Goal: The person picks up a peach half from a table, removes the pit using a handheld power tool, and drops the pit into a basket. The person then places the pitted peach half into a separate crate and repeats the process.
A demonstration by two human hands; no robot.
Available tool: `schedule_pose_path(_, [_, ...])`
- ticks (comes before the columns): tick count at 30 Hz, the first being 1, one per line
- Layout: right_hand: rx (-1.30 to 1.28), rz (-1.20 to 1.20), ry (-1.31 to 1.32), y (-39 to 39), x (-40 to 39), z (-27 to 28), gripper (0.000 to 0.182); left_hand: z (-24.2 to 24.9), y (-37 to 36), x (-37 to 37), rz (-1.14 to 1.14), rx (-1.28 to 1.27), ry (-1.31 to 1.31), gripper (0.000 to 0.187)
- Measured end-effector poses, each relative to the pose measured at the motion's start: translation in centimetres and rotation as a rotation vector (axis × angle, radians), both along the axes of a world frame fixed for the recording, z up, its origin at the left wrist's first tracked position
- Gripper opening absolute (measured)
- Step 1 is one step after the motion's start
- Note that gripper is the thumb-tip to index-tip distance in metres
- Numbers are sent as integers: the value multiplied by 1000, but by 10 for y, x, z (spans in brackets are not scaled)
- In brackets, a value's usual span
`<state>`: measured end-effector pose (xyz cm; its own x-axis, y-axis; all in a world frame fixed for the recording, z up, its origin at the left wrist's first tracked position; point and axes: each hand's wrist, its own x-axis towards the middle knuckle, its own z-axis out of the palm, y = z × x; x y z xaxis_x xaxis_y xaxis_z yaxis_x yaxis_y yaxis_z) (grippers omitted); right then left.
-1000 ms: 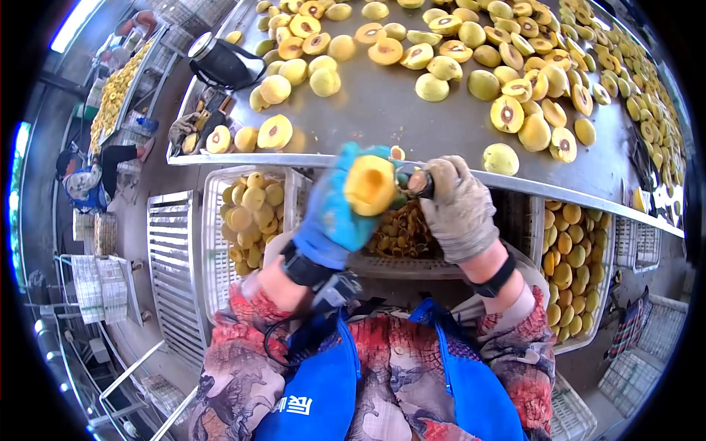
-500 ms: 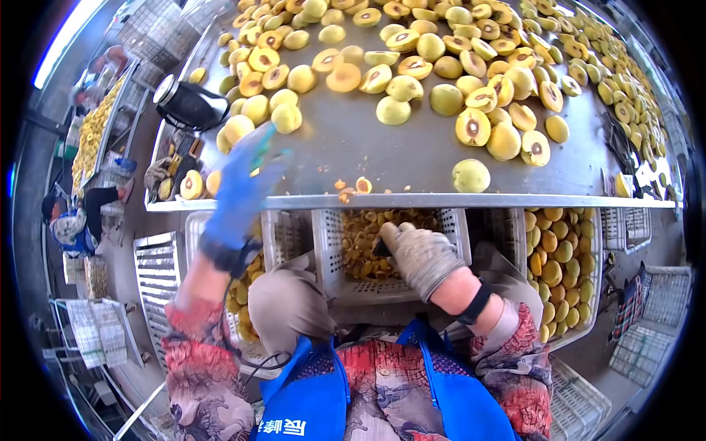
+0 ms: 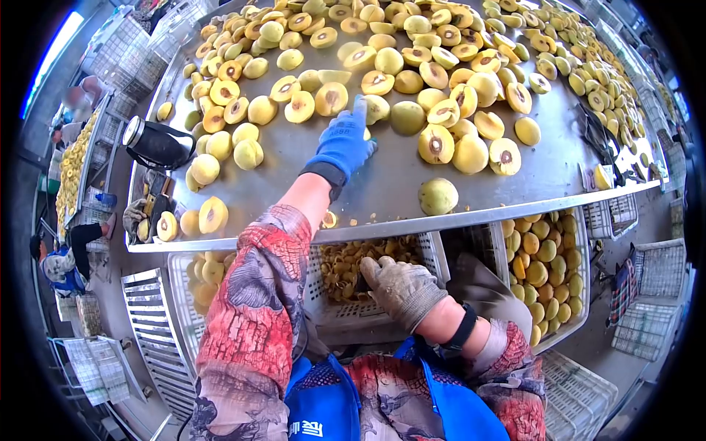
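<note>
My left hand (image 3: 342,143), in a blue glove, is over the metal table (image 3: 294,180) with its fingers curled round a yellow peach (image 3: 367,134) that is mostly hidden under the palm. Its index finger lies against another peach (image 3: 377,109). Cut peach halves (image 3: 332,98) with brown centres lie just beyond the hand. My right hand (image 3: 404,290), in a dirty beige glove, is closed above a crate of peach scraps (image 3: 434,257). Something dark shows at its fingertips; I cannot tell what it is.
A black jug (image 3: 160,144) lies on its side at the table's left. Crates of peaches (image 3: 540,272) stand below the table's front edge on both sides. Dark straps (image 3: 599,136) lie at the right. A seated person (image 3: 62,264) is at far left beside another fruit-laden table.
My left hand has moved from the table's left front edge forward and right to the peaches. My right hand stays closed over the scrap crate. The view has turned and shifted.
</note>
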<state>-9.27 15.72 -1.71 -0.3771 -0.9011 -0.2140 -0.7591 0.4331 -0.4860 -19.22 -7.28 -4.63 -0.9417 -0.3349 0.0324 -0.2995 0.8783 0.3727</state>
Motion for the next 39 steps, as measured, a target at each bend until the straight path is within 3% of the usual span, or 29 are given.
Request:
schedule_pose_path(3, [-16, -119, -167, -3, -8, 8, 28, -20, -28, 15, 25, 566, 230, 60])
schedule_pose_path(6, [-461, -288, -354, 0, -13, 7, 40, 26, -20, 57, 213, 1371, 381, 38])
schedule_pose_path(8, [-443, -375, -383, -3, -15, 13, 52, 56, -8, 94, 109, 1695, 363, 34])
schedule_pose_path(11, [-502, -383, -347, -13, -12, 7, 57, 70, 17, 136, 131, 1767, 390, 44])
schedule_pose_path(15, [-362, -353, -342, -26, -3, 16, 46, 60, 48, 159, 188, 1779, 529, 49])
schedule_pose_path(19, [-452, -315, -336, -31, 3, 7, 41, 51, 66, 167, 204, 1762, 602, 53])
schedule_pose_path(31, [-457, -371, -308, -38, 13, -3, 26, 51, 87, 167, 276, 1449, 721, 53])
schedule_pose_path(37, [-548, -325, -318, -34, 20, -11, 25, 44, 90, 175, 199, 1366, 756, 51])
schedule_pose_path(39, [-459, -336, -334, -33, 21, -6, 25, 44, 91, 178, 188, 1336, 744, 51])
